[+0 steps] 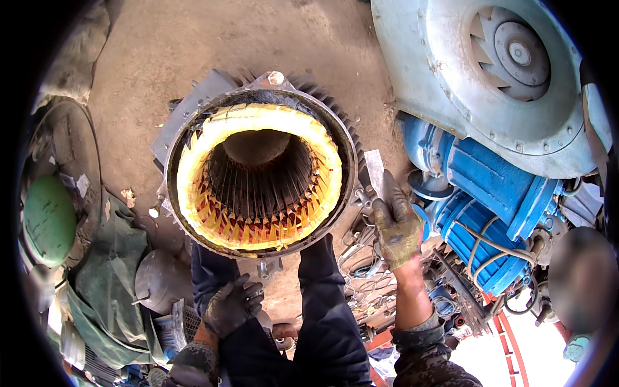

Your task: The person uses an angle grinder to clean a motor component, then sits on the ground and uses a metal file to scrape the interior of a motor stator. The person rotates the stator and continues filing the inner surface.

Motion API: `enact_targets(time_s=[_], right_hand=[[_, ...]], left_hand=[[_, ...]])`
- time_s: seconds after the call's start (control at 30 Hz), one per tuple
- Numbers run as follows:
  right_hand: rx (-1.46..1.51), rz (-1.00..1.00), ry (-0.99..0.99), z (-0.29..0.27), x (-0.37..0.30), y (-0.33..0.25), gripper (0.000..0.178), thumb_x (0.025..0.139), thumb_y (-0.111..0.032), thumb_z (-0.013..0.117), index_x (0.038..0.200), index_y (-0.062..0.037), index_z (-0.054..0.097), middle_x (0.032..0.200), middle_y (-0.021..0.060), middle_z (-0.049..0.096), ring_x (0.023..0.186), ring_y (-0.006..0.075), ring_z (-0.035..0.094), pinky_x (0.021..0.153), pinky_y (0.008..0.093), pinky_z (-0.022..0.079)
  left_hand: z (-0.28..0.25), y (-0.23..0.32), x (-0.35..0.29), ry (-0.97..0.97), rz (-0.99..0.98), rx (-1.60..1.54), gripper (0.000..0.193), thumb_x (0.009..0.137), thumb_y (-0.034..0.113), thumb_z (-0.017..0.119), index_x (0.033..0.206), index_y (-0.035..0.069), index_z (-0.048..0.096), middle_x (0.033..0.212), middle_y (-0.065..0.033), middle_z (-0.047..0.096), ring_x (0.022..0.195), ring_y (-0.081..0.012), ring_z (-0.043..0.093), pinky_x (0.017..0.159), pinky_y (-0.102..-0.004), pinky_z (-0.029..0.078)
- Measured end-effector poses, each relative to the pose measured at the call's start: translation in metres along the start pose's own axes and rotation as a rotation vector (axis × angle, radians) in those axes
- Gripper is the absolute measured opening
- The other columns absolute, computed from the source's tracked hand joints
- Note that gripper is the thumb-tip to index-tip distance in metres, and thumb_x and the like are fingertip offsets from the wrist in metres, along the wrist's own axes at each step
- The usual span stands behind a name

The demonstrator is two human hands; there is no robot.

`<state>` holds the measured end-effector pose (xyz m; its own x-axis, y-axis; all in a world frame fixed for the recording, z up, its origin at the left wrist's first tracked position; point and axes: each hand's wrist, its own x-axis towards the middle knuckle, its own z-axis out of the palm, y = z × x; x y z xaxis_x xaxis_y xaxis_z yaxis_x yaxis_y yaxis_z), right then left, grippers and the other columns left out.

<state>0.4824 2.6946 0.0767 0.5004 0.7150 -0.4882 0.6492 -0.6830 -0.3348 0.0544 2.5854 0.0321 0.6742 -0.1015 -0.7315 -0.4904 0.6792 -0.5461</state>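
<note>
In front of my knees stands a large motor stator, its round mouth facing up toward me. A thick ring of yellow-wrapped windings lines the mouth, and dark slots run down inside the bore. My right hand, in a worn yellowish glove, is closed around a flat, pale metal blade just right of the stator's rim. The blade points up and away from me; any handle is hidden in the glove. Near my left leg, below the stator, my left hand in a dark glove hangs with loosely bent, parted fingers and holds nothing.
A grey fan housing and blue motor or pump bodies crowd the right side. Loose wires and metal parts lie beside my right arm. At left are a green rounded object, a green tarp and a grey dome-shaped part.
</note>
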Motion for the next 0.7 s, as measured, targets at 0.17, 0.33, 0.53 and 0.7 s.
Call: enact_targets(time_s=[0.17, 0.33, 0.53, 0.7], right_hand=[[0.256, 0.294, -0.058, 0.002, -0.056, -0.007, 0.052, 0.098, -0.012, 0.072, 0.15, -0.0087, 0.063, 0.1, 0.0111, 0.077, 0.076, 0.014, 0.069, 0.07, 0.0334, 0.057], [0.376, 0.422, -0.105, 0.031, -0.11, 0.001, 0.054, 0.099, -0.008, 0.071, 0.152, -0.0084, 0.06, 0.109, 0.0087, 0.076, 0.08, 0.0109, 0.067, 0.072, 0.0306, 0.057], [0.382, 0.438, -0.052, 0.052, -0.112, -0.015, 0.053, 0.103, -0.011, 0.068, 0.155, -0.012, 0.058, 0.096, 0.0037, 0.074, 0.071, 0.009, 0.065, 0.067, 0.0296, 0.056], [0.514, 0.523, 0.01, 0.057, -0.096, -0.034, 0.049, 0.104, -0.015, 0.068, 0.153, -0.0148, 0.061, 0.096, 0.0048, 0.076, 0.07, 0.0099, 0.067, 0.067, 0.0303, 0.056]], left_hand=[[0.011, 0.001, -0.002, 0.053, 0.008, -0.011, 0.048, 0.106, 0.044, 0.063, 0.146, 0.02, 0.061, 0.149, -0.0158, 0.059, 0.128, -0.0322, 0.059, 0.109, -0.048, 0.049], [0.007, 0.007, -0.004, 0.022, -0.013, -0.015, 0.048, 0.105, 0.045, 0.064, 0.147, 0.019, 0.061, 0.147, -0.0149, 0.061, 0.13, -0.0328, 0.059, 0.11, -0.0485, 0.049], [0.028, 0.022, -0.019, 0.023, 0.004, 0.035, 0.05, 0.107, 0.046, 0.06, 0.15, 0.02, 0.059, 0.149, -0.0146, 0.061, 0.131, -0.0331, 0.06, 0.11, -0.0476, 0.049], [0.04, 0.038, -0.034, 0.02, -0.013, 0.096, 0.052, 0.108, 0.047, 0.058, 0.153, 0.021, 0.056, 0.147, -0.0134, 0.063, 0.128, -0.0299, 0.061, 0.107, -0.0464, 0.049]])
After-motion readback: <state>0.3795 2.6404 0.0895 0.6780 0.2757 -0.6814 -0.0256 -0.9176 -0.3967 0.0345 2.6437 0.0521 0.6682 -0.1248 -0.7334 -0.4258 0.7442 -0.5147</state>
